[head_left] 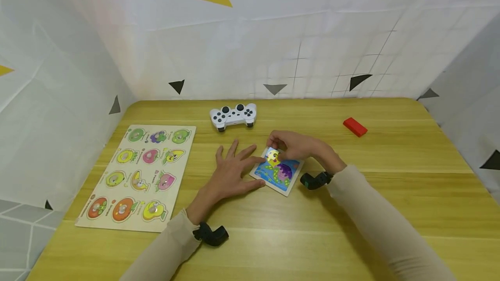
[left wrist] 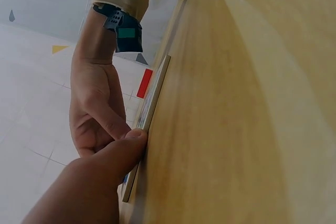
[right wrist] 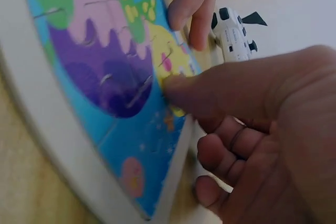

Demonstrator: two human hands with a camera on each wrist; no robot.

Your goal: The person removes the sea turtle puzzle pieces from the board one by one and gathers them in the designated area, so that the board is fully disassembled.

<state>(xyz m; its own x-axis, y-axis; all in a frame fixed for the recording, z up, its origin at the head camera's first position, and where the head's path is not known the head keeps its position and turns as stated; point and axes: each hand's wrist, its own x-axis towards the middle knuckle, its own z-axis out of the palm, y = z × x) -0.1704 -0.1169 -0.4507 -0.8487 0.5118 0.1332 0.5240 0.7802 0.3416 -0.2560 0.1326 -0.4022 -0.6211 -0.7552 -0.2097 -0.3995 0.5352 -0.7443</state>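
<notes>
A small framed jigsaw puzzle (head_left: 279, 174) lies on the table, its picture a turtle with a yellow head, purple shell and green spotted limbs. Its pieces sit flat in the pale frame. My left hand (head_left: 233, 172) is spread at the puzzle's left side, thumb and index fingertip at the frame's edge. From the far right side, my right hand (head_left: 298, 145) holds the puzzle. In the right wrist view its thumb (right wrist: 194, 90) presses on the yellow head, while the other fingers (right wrist: 220, 156) curl beyond the frame's far edge.
On the left lies a wooden peg board (head_left: 150, 222) with several fruit pieces. A white game controller (head_left: 233, 116) is behind my hands, near the table's back edge. The red block (head_left: 355, 127) lies at the back right. White sheeting (head_left: 242, 55) rises behind the table.
</notes>
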